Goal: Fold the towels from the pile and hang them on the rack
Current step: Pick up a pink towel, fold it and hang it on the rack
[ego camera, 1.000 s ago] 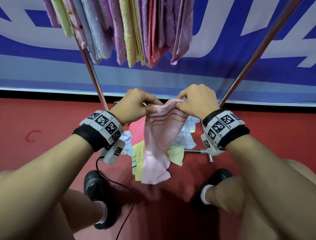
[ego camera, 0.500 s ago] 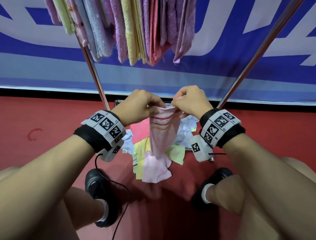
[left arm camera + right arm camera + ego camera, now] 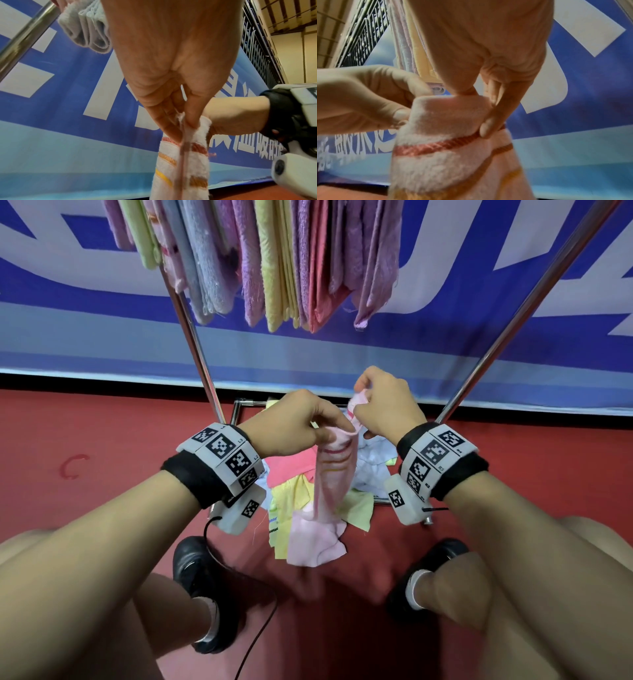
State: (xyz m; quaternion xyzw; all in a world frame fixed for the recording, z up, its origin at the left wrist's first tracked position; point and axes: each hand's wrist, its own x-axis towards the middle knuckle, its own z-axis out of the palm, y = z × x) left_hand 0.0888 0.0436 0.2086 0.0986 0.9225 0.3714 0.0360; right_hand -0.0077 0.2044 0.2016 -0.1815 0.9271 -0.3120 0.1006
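A pale pink towel (image 3: pixel 334 479) with red and orange stripes hangs between my hands, its lower end draped on the pile (image 3: pixel 294 501) on the floor. My left hand (image 3: pixel 298 428) pinches the towel's top edge (image 3: pixel 184 129) between thumb and fingers. My right hand (image 3: pixel 383 405) pinches the other top corner (image 3: pixel 453 108), held close to the left hand and a little higher. The rack (image 3: pixel 191 337) of steel poles stands ahead, with several folded towels (image 3: pixel 274 258) hanging from its top bar.
The pile holds yellow, coral and white towels beside the rack's base bar (image 3: pixel 245 402). A blue and white banner (image 3: pixel 479 344) runs behind. My black shoes (image 3: pixel 202 587) and a thin cable (image 3: pixel 260 628) lie on the red floor.
My hands have come together, bringing the towel's top corners close so that it hangs narrower. The right hand has risen slightly and turned.
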